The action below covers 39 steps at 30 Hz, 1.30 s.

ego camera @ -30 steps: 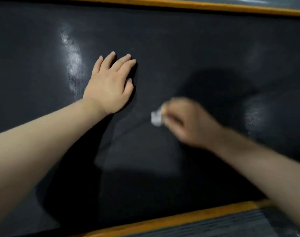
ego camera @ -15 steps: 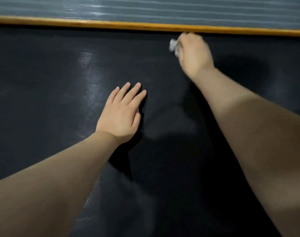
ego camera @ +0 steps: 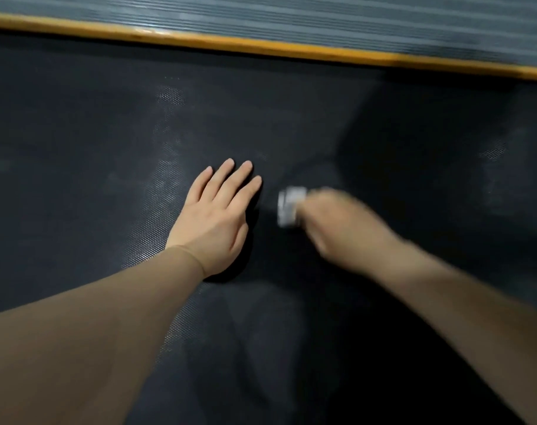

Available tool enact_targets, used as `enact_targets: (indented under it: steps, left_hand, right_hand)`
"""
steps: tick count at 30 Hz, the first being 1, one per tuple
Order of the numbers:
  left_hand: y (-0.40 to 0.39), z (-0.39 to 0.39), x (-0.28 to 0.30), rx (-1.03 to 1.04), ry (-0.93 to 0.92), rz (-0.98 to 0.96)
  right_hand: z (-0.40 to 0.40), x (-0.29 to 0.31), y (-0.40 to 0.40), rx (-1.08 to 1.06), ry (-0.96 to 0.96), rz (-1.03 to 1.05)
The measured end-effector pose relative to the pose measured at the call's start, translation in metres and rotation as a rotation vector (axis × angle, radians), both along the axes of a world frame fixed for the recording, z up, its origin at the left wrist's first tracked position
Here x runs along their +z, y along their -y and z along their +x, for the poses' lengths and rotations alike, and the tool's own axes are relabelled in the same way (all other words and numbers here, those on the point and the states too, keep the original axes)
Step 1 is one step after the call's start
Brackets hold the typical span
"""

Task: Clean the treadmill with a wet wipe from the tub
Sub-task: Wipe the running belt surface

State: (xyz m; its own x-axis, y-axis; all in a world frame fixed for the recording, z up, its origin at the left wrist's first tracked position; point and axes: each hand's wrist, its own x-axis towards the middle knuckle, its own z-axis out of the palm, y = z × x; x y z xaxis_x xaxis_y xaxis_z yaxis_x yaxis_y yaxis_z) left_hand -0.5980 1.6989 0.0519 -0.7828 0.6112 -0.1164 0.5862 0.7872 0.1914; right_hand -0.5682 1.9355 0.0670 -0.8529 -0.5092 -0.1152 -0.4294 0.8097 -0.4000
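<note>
The dark textured treadmill belt (ego camera: pixel 107 142) fills most of the view. My left hand (ego camera: pixel 216 219) lies flat on the belt with its fingers straight and together. Just to its right, my right hand (ego camera: pixel 337 225) is blurred by motion and grips a small folded white wet wipe (ego camera: pixel 290 207) against the belt. The wipe sticks out at the left side of the hand. The tub is out of view.
An orange strip (ego camera: pixel 261 46) borders the belt at the far side. Beyond it runs a ribbed grey side rail (ego camera: pixel 322 16). Pale light patches glint on the belt left of my left hand and at the far right.
My right hand has pulled the wipe back from the orange far edge to the middle of the belt, beside my left hand. The left hand has stayed flat in place.
</note>
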Motion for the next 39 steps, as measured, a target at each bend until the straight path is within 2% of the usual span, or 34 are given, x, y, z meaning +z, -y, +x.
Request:
enact_targets:
  steps: [2, 4, 6, 7, 10, 14, 17, 19, 21, 23, 26, 29, 30, 32, 35, 37, 39]
  left_hand:
    - [0.001, 0.0, 0.0, 0.005, 0.005, 0.019]
    - [0.001, 0.001, 0.0, 0.003, -0.001, 0.028]
    - [0.002, 0.0, -0.002, 0.002, 0.0, 0.046]
    - [0.003, 0.001, -0.003, 0.002, 0.003, 0.054]
    - [0.005, 0.0, -0.004, -0.004, 0.015, 0.065]
    - [0.006, 0.0, -0.003, -0.002, 0.061, 0.075]
    - [0.008, 0.0, 0.001, -0.006, 0.107, 0.077]
    - [0.009, -0.002, 0.003, -0.021, 0.134, 0.073]
    - [0.015, -0.003, 0.006, -0.074, 0.163, 0.077]
    - [0.03, -0.002, 0.007, -0.157, 0.183, 0.044]
    - [0.059, 0.01, 0.008, -0.227, 0.116, -0.005]
    - [0.085, 0.027, 0.007, -0.157, 0.09, 0.03]
    - [0.092, 0.032, 0.006, -0.132, 0.079, 0.043]
    - [0.105, 0.039, 0.006, -0.111, 0.065, 0.057]
    - [0.114, 0.039, 0.009, -0.067, 0.102, 0.055]
    - [0.115, 0.031, 0.016, 0.01, 0.138, 0.017]
    - [0.114, 0.02, 0.024, 0.085, 0.194, -0.072]
  right_hand:
    - [-0.083, -0.004, -0.007, -0.302, -0.145, 0.012]
    - [-0.148, -0.003, -0.006, -0.549, -0.172, 0.027]
    - [-0.171, -0.006, 0.006, -0.714, -0.127, 0.088]
    - [-0.166, -0.006, 0.013, -0.72, -0.133, 0.099]
    - [-0.108, -0.004, 0.029, -0.49, -0.165, 0.034]
    - [0.039, 0.009, 0.058, -0.285, 0.113, 0.087]
    - [0.174, 0.03, 0.093, -0.245, 0.262, 0.079]
    - [0.232, 0.04, 0.118, -0.201, 0.363, 0.082]
    - [0.24, 0.046, 0.133, -0.155, 0.514, 0.094]
    - [0.228, 0.041, 0.125, -0.064, 0.558, 0.115]
    - [0.207, 0.038, 0.115, 0.05, 0.448, 0.082]
    - [0.178, 0.031, 0.111, 0.138, 0.309, 0.056]
    - [0.155, 0.027, 0.11, 0.075, 0.242, 0.042]
    - [0.091, 0.021, 0.107, -0.233, 0.109, -0.028]
    - [0.004, 0.012, 0.092, -0.628, 0.037, -0.034]
    - [-0.019, 0.007, 0.09, -0.715, -0.012, 0.013]
    - [-0.008, 0.003, 0.097, -0.711, -0.06, -0.029]
